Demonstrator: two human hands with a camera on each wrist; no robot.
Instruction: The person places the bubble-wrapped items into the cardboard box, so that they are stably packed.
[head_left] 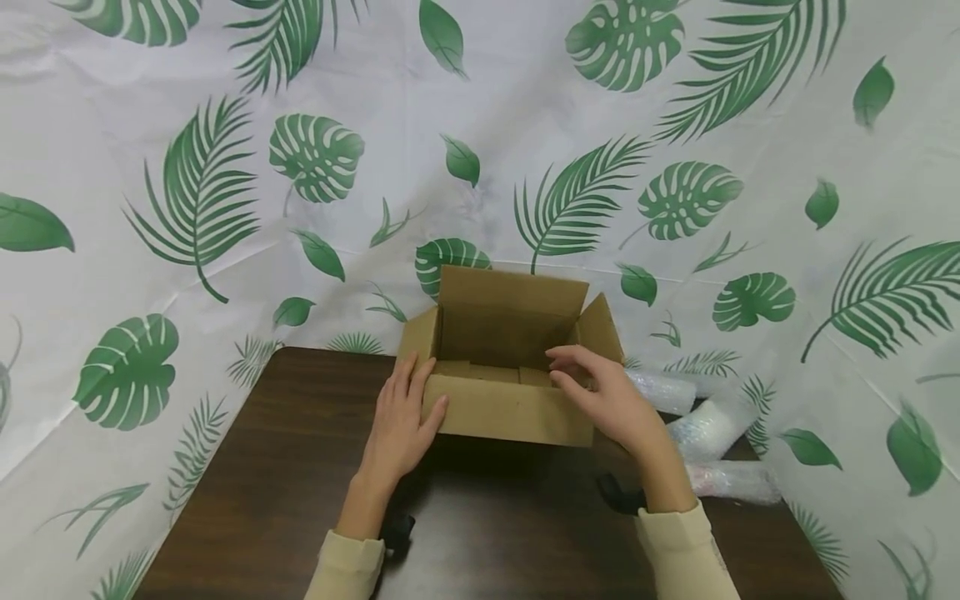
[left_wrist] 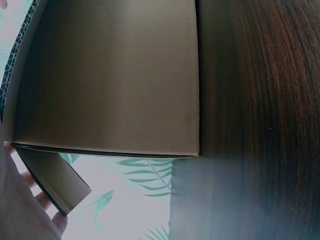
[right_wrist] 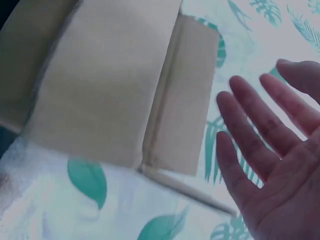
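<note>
Box (head_left: 510, 410) runs long left-right; left grip (head_left: 400, 421) holds its near-left corner; right grip (head_left: 609, 396), loose, empty, nearer wrapped bundles (head_left: 712, 429).

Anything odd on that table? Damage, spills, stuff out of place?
No damage or spills visible. The cardboard box is open, with no tears showing. Only mild untidiness: the plastic-wrapped items lie at uneven angles near the right edge of the table.
</note>
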